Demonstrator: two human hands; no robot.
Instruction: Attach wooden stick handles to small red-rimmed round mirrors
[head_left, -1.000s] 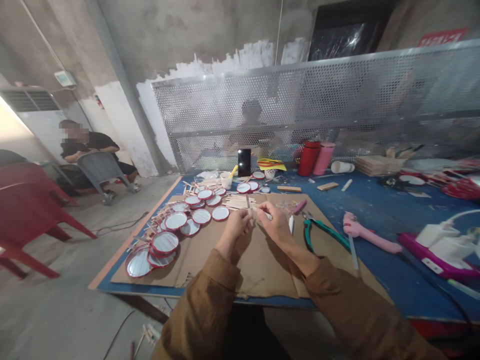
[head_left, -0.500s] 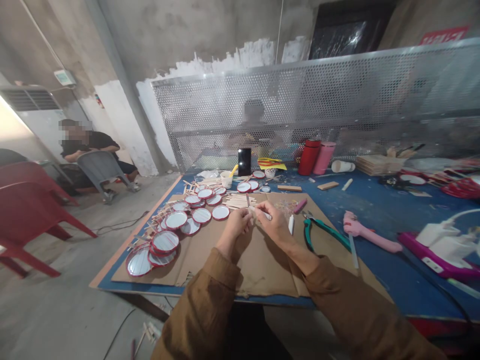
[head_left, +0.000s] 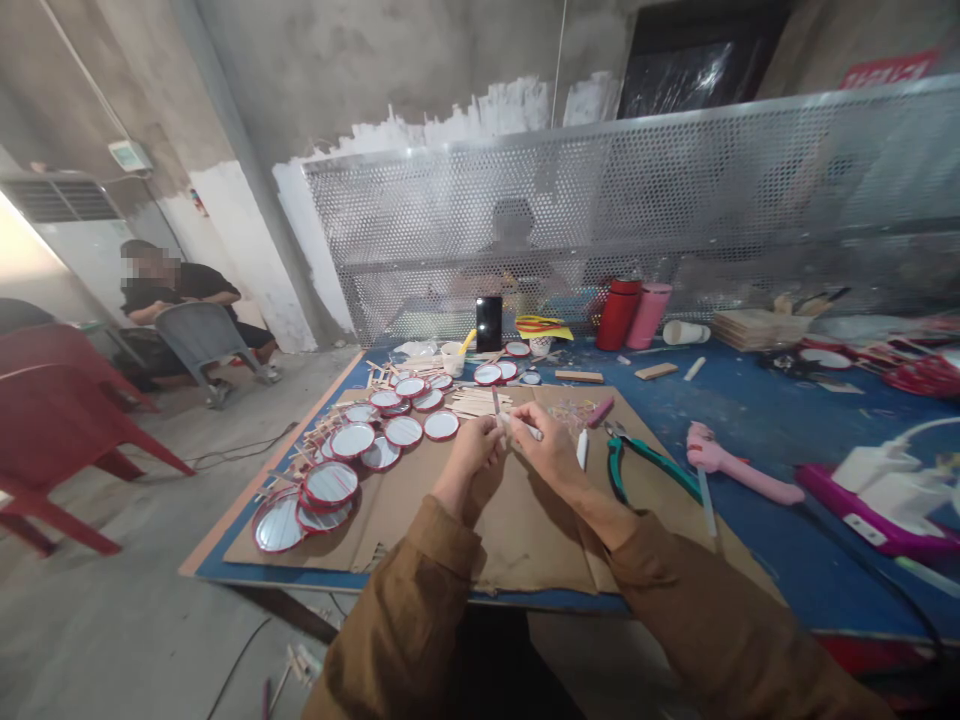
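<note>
Over the cardboard sheet (head_left: 540, 560), my left hand (head_left: 478, 455) is closed on a thin stick (head_left: 495, 400) that points up and away. My right hand (head_left: 546, 447) pinches a short white stick (head_left: 534, 431), its fingertips close beside the left ones. Just beyond my hands lies a pile of wooden sticks (head_left: 469, 402). Round red-rimmed mirrors (head_left: 352, 440) cover the left part of the cardboard, some overlapping. Pliers with green handles (head_left: 660, 468) rest on the right, near another white stick (head_left: 583, 450).
A pink glue gun (head_left: 742, 472) and a purple power strip (head_left: 862, 515) lie on the right. Toward the back stand a phone (head_left: 489, 323), a red bottle (head_left: 619, 315), a pink bottle (head_left: 649, 316) and cups. A person (head_left: 180, 280) sits at the far left.
</note>
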